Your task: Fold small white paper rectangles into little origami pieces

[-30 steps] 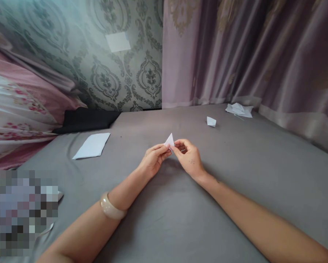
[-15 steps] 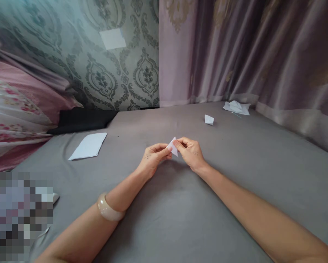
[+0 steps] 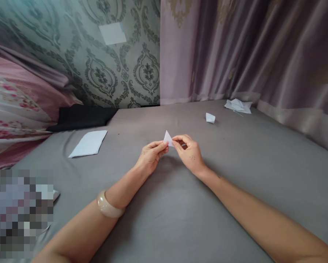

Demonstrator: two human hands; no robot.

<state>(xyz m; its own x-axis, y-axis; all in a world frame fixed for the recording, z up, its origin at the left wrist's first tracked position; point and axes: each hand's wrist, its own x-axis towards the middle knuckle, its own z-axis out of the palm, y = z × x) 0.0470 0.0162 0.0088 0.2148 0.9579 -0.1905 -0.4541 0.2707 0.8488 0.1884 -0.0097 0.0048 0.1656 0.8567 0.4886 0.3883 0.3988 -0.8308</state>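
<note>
A small white folded paper [image 3: 167, 137], triangular with its tip pointing up, is held over the grey sheet in the middle of the view. My left hand [image 3: 152, 155] pinches its lower left part between thumb and fingers. At the lower right corner, my right hand [image 3: 190, 152] grips it between thumb and forefinger, the other fingers curled. A pale bangle [image 3: 109, 205] circles my left wrist. The paper's underside and some fingertips are hidden.
A stack of white paper [image 3: 89, 143] lies at the left, near a black cloth [image 3: 84, 117]. A small folded paper piece [image 3: 210, 118] and several crumpled or folded papers [image 3: 237, 105] lie at the back right. Curtains [image 3: 221, 51] hang behind the grey sheet [image 3: 164, 219].
The folded paper has turned so its tip points upward, and it sits slightly further left. My right hand's grip has shifted from its upper side to its lower right corner.
</note>
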